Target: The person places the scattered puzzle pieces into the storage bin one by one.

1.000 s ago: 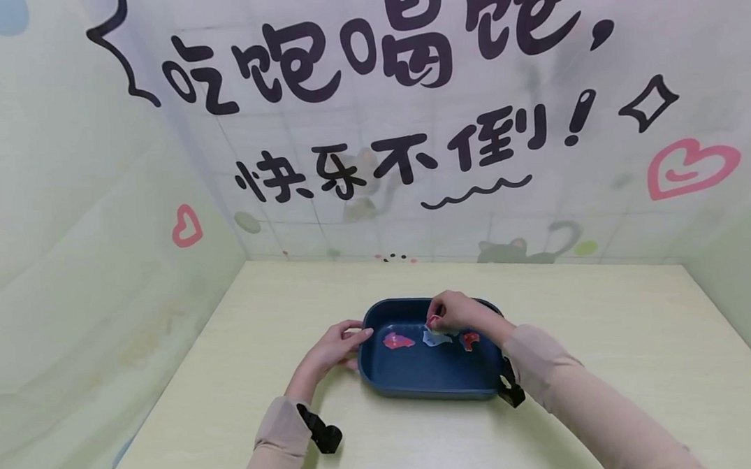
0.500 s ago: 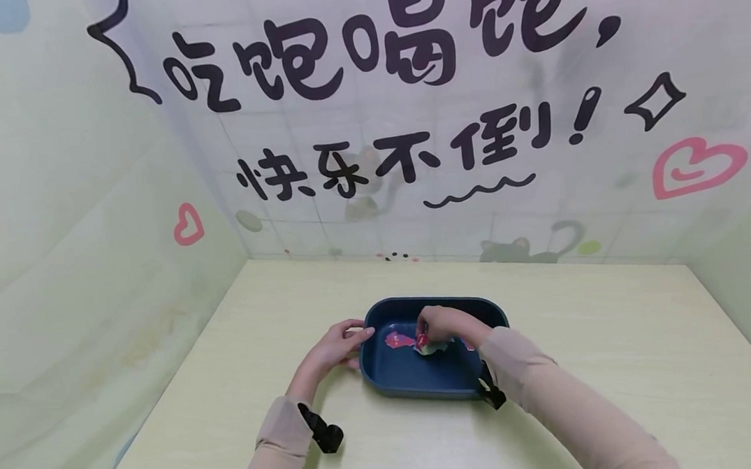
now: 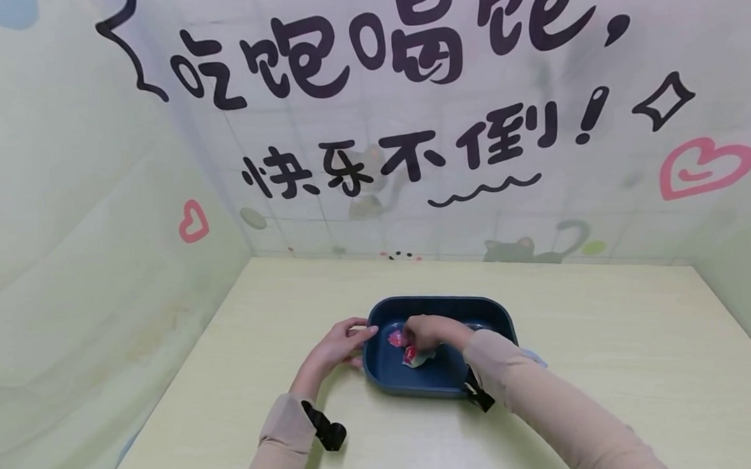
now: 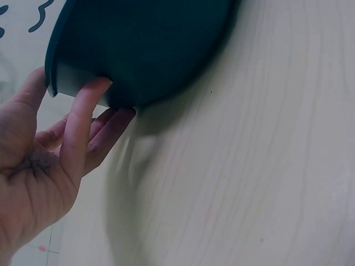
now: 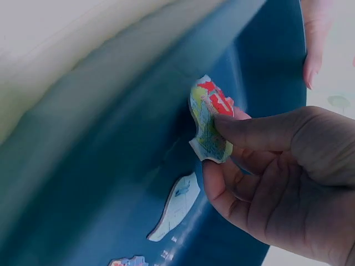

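Note:
In the head view a dark blue tray [image 3: 388,372] with raised sides and rounded corners stands on the table. My left hand [image 3: 339,344] holds its left end, thumb over the rim and fingers along the outside. Inside, my right hand [image 3: 425,332] pinches a puzzle piece [image 5: 209,119] printed in red, yellow and green between thumb and fingers. A pink piece [image 3: 397,338] lies on the tray floor just left of that hand. The right wrist view shows a pale blue piece [image 5: 176,208] and the edge of another multicoloured piece [image 5: 128,261] on the tray floor.
The light wood table [image 3: 277,295] extends around the tray. Printed cloth [image 3: 362,228] hangs behind and at both sides. A small pale blue thing [image 3: 535,358] shows beside the right sleeve, mostly hidden. Black wrist mounts [image 3: 324,425] sit on both forearms.
My right hand has moved left across the tray with the puzzle piece, towards the pink piece. The left hand keeps its hold on the tray's left end.

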A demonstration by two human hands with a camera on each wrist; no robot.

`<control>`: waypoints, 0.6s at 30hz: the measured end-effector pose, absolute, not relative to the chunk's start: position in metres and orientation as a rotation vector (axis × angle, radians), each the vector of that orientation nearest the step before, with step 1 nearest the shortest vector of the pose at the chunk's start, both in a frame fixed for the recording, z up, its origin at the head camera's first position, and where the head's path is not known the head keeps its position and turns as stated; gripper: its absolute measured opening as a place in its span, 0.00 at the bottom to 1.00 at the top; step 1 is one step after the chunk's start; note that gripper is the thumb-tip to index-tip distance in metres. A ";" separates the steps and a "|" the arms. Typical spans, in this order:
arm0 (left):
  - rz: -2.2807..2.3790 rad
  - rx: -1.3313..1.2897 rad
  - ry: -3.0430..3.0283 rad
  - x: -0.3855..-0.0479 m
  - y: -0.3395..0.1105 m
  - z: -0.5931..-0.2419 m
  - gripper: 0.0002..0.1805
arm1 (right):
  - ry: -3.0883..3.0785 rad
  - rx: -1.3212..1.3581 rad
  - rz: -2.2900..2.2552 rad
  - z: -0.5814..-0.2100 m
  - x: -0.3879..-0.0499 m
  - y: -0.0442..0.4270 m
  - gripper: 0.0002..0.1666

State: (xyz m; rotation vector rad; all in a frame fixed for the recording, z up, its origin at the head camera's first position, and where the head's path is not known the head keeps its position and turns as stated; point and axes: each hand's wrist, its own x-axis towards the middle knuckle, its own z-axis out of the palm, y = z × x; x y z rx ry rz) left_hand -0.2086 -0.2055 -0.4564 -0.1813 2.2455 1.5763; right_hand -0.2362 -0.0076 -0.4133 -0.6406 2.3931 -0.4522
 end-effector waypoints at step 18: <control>1.593 -0.179 2.246 -0.208 -0.204 -0.457 0.32 | 2.437 -0.730 -0.750 -0.410 -0.238 0.020 0.12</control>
